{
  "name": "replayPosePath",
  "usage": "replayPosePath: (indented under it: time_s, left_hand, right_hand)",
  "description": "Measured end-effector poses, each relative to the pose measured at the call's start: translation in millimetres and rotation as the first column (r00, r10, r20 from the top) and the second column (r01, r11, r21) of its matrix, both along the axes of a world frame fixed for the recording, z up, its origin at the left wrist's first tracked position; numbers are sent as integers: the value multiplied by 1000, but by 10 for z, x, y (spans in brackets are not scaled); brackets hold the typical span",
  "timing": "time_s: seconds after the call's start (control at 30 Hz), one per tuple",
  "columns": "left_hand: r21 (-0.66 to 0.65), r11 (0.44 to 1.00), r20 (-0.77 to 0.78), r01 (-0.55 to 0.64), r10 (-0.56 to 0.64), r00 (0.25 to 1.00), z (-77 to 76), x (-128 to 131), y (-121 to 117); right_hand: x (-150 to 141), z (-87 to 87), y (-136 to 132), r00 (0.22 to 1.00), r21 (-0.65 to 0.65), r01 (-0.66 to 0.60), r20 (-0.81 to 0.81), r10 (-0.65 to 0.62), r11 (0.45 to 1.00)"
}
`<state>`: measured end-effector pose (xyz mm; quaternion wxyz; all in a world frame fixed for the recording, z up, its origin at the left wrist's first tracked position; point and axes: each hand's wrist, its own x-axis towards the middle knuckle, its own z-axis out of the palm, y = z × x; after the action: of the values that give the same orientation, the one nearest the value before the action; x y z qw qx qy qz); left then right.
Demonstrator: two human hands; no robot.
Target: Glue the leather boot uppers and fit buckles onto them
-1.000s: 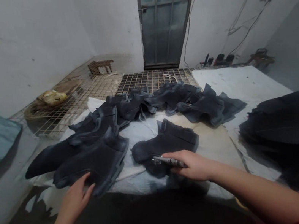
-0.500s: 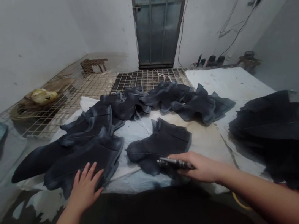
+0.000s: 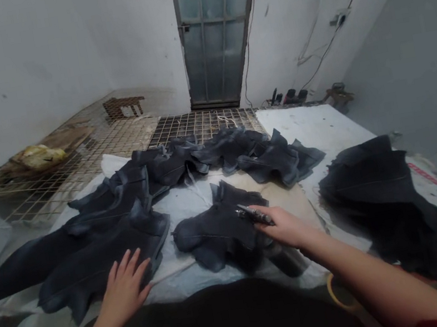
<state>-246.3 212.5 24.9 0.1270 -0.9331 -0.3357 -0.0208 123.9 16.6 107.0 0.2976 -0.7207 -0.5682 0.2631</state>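
My left hand (image 3: 122,286) lies with fingers spread on the near edge of a dark boot upper (image 3: 103,257) at the left of the pile. In my right hand (image 3: 282,225) is a spray gun (image 3: 259,215), its nozzle pointing left over a single boot upper (image 3: 212,224) in the middle. A dark cup (image 3: 288,259) hangs below the gun, partly hidden by my wrist. Farther back, several more dark boot uppers (image 3: 178,162) lie in a curved row on the pale sheet (image 3: 179,207).
A stack of dark uppers (image 3: 368,176) sits at the right on a white board (image 3: 299,121). Wire mesh (image 3: 121,138) spreads behind the sheet, and a door (image 3: 210,46) stands at the back. A yellow hose (image 3: 333,292) curves beneath my right forearm.
My right hand has raised the spray gun and moved it up over the middle boot upper. The view has shifted right; my left hand stays on the left pile.
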Motion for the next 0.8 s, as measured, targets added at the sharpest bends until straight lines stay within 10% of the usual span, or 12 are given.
replayPosePath:
  time_s: [0.43,0.8]
  left_hand:
    - [71,985,72,158,-164,984,36,559,-20]
    - [-60,866,145,496,-484,863,-48,1426,-460]
  right_hand:
    - [403,-51,182,965,103,261,-50,-257,960]
    - [562,-141,-409,941,68,337,8,-338,939]
